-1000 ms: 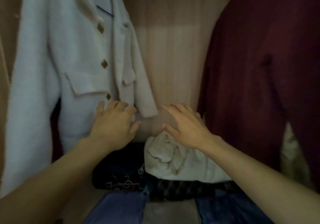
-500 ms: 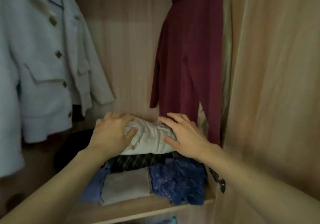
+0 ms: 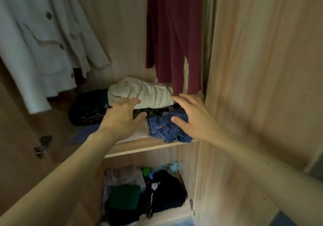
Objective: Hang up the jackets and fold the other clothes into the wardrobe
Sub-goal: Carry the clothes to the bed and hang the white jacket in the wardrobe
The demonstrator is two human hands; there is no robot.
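A folded cream garment [image 3: 148, 94] lies on top of a pile of folded clothes on the wardrobe shelf [image 3: 145, 148]. Under it sit a dark patterned piece and a blue printed garment [image 3: 164, 127]. My left hand [image 3: 122, 120] hovers in front of the pile with relaxed fingers, holding nothing. My right hand [image 3: 194, 119] is spread open just right of the cream garment, apart from it. A white buttoned jacket [image 3: 43, 38] hangs at the left and a maroon garment [image 3: 174, 33] hangs at the right.
A dark embroidered garment [image 3: 87, 108] lies on the shelf at the left. The lower compartment holds several clothes, among them a green piece [image 3: 124, 197] and a black one [image 3: 166, 190]. The wooden door panel [image 3: 262, 68] stands at the right; a hinge [image 3: 42, 145] at the left.
Both hands have come off the cream garment and pulled back towards me. The view has backed away and tilted down, showing the lower compartment.
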